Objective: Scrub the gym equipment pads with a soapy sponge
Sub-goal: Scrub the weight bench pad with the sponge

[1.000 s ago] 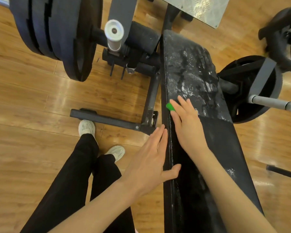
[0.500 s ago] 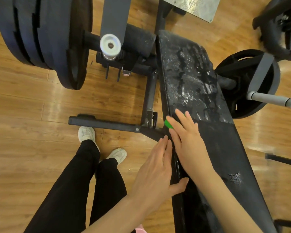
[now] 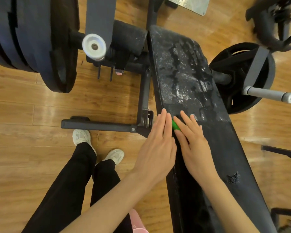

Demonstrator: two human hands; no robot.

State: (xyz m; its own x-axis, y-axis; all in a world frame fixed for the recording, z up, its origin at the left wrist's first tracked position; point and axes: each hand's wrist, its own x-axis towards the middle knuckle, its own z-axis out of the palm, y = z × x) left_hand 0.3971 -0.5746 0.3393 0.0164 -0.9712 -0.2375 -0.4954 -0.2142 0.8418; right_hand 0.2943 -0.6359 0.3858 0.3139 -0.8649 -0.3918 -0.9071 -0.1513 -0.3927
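A long black bench pad (image 3: 225, 148) runs from top centre to bottom right. Its far half (image 3: 180, 68) is streaked with white soap foam; the near half is dull and dark. My right hand (image 3: 191, 143) lies flat on the pad near its left edge, straight fingers pressing down a green sponge (image 3: 175, 125), of which only a small corner shows. My left hand (image 3: 156, 148) rests flat with straight fingers along the pad's left edge, beside the right hand.
Large black weight plates (image 3: 34, 39) hang at top left on a white-capped bar (image 3: 94, 46). A smaller plate (image 3: 242, 78) and grey bar (image 3: 272, 95) sit right of the pad. The black frame foot (image 3: 99, 126) lies on the wooden floor above my white shoes (image 3: 81, 136).
My left hand slid forward along the pad's edge until its fingertips are level with the right hand. The right hand and sponge stayed near the foam's lower edge.
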